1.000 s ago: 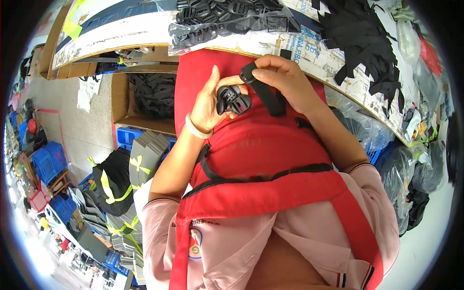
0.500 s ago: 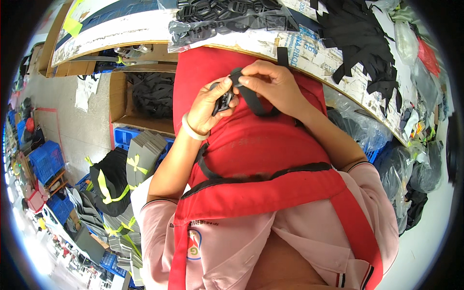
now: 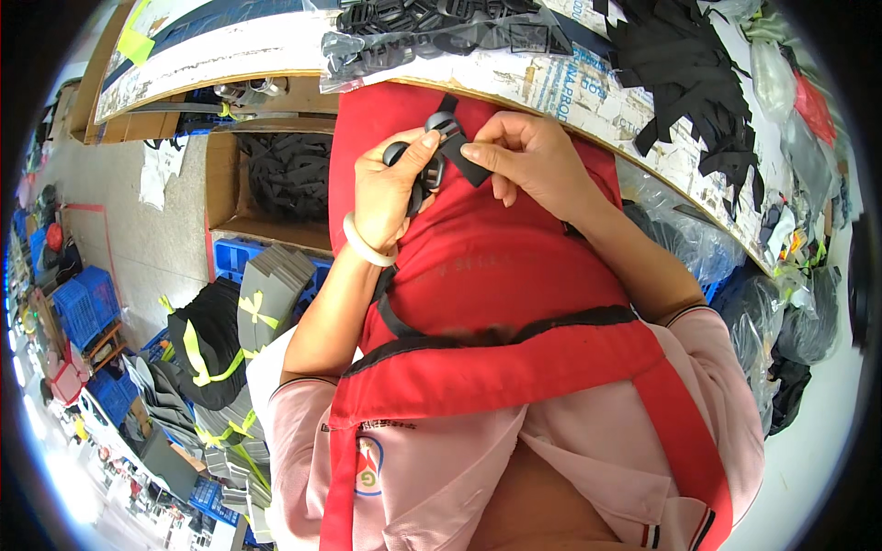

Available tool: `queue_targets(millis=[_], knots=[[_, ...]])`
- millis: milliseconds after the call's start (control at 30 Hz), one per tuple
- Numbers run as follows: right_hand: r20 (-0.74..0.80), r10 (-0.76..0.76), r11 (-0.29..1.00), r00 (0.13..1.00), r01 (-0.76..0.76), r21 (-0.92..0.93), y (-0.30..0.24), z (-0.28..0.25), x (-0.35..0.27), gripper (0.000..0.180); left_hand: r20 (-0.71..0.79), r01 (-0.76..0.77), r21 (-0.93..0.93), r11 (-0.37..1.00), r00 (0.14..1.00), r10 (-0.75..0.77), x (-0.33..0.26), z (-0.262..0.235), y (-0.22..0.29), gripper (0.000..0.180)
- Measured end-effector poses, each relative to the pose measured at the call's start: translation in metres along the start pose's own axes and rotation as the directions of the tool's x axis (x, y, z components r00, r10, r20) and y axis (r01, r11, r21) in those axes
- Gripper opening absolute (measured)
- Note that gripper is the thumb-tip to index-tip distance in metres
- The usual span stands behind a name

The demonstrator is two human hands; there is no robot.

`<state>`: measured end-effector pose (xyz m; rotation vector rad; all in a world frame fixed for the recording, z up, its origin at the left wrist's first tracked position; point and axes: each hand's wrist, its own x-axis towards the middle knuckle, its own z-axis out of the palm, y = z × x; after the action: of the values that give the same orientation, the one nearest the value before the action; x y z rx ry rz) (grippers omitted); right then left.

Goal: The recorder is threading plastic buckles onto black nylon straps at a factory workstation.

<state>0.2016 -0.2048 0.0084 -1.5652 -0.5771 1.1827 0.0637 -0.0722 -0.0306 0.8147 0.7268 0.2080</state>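
Over my red apron (image 3: 496, 266), my left hand (image 3: 378, 197) holds several black plastic buckles, pinching one buckle (image 3: 442, 123) between thumb and finger. More black buckle pieces (image 3: 430, 174) are bunched against its palm and fingers. A short black webbing strap (image 3: 467, 162) appears to pass through the pinched buckle, with one end sticking out beyond it. My right hand (image 3: 542, 165) grips the strap's near end between thumb and forefinger; its other fingers are curled. Exactly how the strap runs inside the buckle is too small to tell.
On the white worn tabletop (image 3: 220, 55) ahead lie a clear plastic bag of black buckles (image 3: 441, 37) and a heap of black strap pieces (image 3: 689, 83). An open cardboard box (image 3: 222, 188) of black straps stands left, near tied grey bundles (image 3: 276, 280). Plastic bags (image 3: 680, 234) crowd the right.
The strap hung in a loop below my right hand; now it shows as a short flat end beside the buckle. A strap end now pokes out on the buckle's far side.
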Motion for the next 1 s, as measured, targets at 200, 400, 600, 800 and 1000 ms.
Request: queue_targets(millis=[200, 400, 600, 800, 1000], knots=[[-0.042, 0.084, 0.988, 0.996, -0.078, 0.135, 0.011, 0.003, 0.005, 0.020, 0.028, -0.304, 0.228, 0.925, 0.952, 0.306, -0.002, 0.004, -0.008, 0.018], [-0.070, -0.011, 0.963, 0.997, 0.030, 0.269, 0.017, 0.016, 0.008, 0.018, 0.038, -0.057, 0.080, 0.995, 0.998, 0.054, -0.003, -0.006, -0.003, 0.019], [0.072, 0.051, 0.939, 0.996, -0.073, 0.337, 0.016, 0.002, 0.010, 0.024, 0.014, -0.171, 0.273, 0.947, 0.985, 0.174, -0.002, -0.012, -0.010, 0.016], [0.194, 0.096, 0.975, 0.976, -0.131, 0.179, 0.019, -0.007, 0.021, 0.025, 0.207, -0.260, 0.351, 0.899, 0.958, 0.196, -0.007, -0.019, -0.007, 0.015], [0.171, -0.151, 0.987, 0.974, 0.139, 0.077, 0.008, 0.005, 0.045, 0.025, 0.151, -0.075, 0.214, 0.974, 0.988, 0.043, -0.023, -0.025, 0.010, 0.016]])
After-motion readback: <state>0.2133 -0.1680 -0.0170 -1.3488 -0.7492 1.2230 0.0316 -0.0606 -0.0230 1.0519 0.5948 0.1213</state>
